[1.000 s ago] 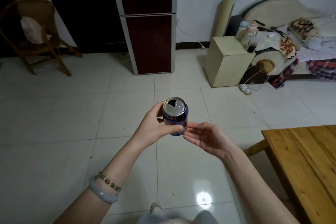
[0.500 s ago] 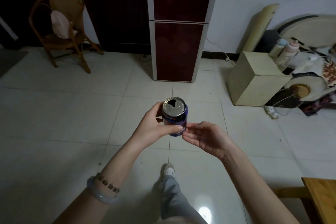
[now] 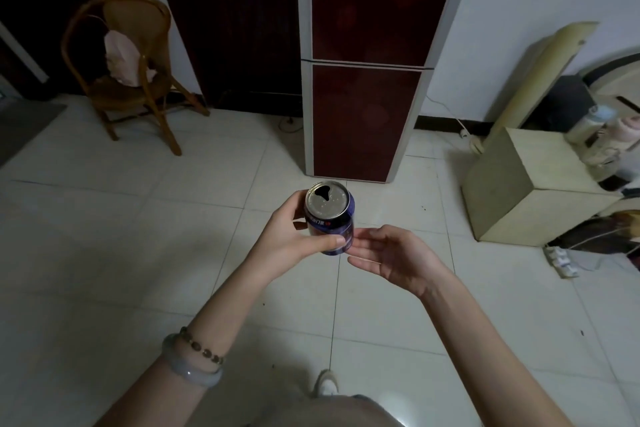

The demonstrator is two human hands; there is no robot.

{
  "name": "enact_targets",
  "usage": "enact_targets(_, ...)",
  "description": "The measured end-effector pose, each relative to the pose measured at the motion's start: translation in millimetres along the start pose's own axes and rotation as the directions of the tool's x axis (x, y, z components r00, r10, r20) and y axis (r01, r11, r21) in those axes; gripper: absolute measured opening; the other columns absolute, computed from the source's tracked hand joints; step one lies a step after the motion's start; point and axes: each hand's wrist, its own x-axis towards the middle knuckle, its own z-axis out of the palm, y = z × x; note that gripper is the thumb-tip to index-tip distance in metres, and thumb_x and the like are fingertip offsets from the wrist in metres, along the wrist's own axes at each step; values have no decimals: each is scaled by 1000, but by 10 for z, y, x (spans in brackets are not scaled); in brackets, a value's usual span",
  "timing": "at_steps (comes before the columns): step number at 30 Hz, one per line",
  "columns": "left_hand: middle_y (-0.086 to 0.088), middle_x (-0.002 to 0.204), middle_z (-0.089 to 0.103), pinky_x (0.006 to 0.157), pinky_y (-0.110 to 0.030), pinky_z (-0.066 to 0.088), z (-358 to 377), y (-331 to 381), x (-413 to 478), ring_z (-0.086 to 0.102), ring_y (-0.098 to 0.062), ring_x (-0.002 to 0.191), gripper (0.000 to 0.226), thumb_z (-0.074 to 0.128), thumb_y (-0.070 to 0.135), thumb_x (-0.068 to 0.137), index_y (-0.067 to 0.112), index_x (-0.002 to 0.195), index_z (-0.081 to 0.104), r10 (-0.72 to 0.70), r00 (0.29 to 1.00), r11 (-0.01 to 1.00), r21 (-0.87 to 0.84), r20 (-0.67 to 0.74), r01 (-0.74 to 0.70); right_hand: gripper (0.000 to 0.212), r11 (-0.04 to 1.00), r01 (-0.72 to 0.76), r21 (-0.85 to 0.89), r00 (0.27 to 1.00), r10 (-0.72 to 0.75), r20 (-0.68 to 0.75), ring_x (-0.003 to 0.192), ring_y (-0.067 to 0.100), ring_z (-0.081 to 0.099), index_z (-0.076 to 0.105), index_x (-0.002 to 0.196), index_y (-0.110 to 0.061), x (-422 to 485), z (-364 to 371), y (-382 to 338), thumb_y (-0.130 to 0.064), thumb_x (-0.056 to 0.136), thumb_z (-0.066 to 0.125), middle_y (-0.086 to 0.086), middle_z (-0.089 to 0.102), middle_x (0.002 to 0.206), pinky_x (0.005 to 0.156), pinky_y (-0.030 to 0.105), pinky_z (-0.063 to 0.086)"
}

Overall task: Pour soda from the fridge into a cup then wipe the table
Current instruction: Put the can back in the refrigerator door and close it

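Observation:
A blue soda can [image 3: 333, 222] with an open silver top stands upright in front of me, above the tiled floor. My left hand [image 3: 288, 237] grips it from the left, thumb across the front of the can. My right hand [image 3: 391, 255] is held palm up just right of the can's base with relaxed fingers; its fingertips reach the can's lower edge. The dark red two-door fridge [image 3: 367, 80] stands straight ahead against the wall, both doors closed. No cup or table is in view.
A rattan chair [image 3: 128, 69] with a pink cloth stands at the back left. A pale box-shaped cabinet [image 3: 526, 191] sits on the floor at the right, with bottles and bedding behind it. A power strip [image 3: 561, 258] lies on the tiles at the right.
The view has swung left and closer to the fridge; the wooden table has left the frame. Both hands and the can keep the same pose.

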Motion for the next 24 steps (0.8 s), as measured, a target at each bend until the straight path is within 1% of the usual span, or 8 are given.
enact_targets(3, 21, 97, 67, 80, -14, 45, -92, -13, 375, 62, 1, 95, 62, 81, 37, 43, 37, 101, 58, -12, 1000, 1000, -6, -18, 12, 27, 1000, -7, -7, 1000, 7, -14, 89, 26, 66, 63, 96, 2, 311, 40, -258, -6, 87, 38, 17, 70, 92, 84, 36, 53)
enact_targets(6, 16, 99, 67, 83, -20, 46, -193, -48, 760, 62, -2, 96, 63, 81, 38, 43, 37, 101, 58, -12, 1000, 1000, -8, -26, 12, 27, 1000, -15, -1, 1000, 15, -24, 87, 26, 65, 62, 96, 3, 624, 93, -491, -5, 87, 38, 17, 69, 89, 82, 35, 54)
enact_targets(9, 14, 100, 66, 82, -20, 46, -331, -95, 1177, 62, -2, 95, 64, 80, 39, 42, 35, 102, 58, -12, 1000, 1000, 5, -21, 13, 27, 1000, -18, 13, 999, 19, -34, 87, 27, 64, 61, 97, 4, 990, 165, -732, -5, 87, 37, 18, 68, 90, 80, 34, 55)
enact_targets(14, 14, 101, 66, 83, -20, 46, -680, -166, 1989, 62, -3, 96, 64, 81, 40, 43, 32, 102, 58, 3, 1000, 1000, 24, 8, -4, 28, 1000, -1, 22, 999, 2, -44, 90, 29, 64, 60, 101, 6, 1656, 349, -1221, -5, 87, 39, 21, 66, 98, 82, 35, 54)
enact_targets(17, 15, 98, 67, 83, -20, 46, -938, -155, 2525, 62, -2, 95, 61, 81, 40, 43, 32, 100, 58, 12, 1000, 1000, 26, 26, -12, 27, 999, 8, 33, 998, -6, -56, 87, 28, 66, 61, 100, 6, 2077, 506, -1562, -6, 87, 40, 20, 68, 94, 81, 34, 55)
enact_targets(20, 15, 100, 67, 87, -23, 47, -1214, -127, 3057, 62, -3, 98, 62, 82, 40, 44, 33, 101, 58, 12, 999, 999, 37, 43, -14, 27, 1000, 18, 24, 997, -16, -71, 85, 26, 66, 62, 99, 5, 2487, 705, -1908, -6, 88, 40, 18, 69, 91, 78, 32, 56)
enact_targets(24, 18, 100, 67, 86, -21, 47, -1550, -81, 3655, 62, -2, 97, 60, 84, 33, 47, 34, 101, 58, 21, 998, 999, 24, 59, -23, 26, 999, 42, 19, 996, -40, -84, 81, 26, 68, 63, 93, 4, 2963, 949, -2324, -6, 87, 40, 18, 70, 87, 78, 33, 56)
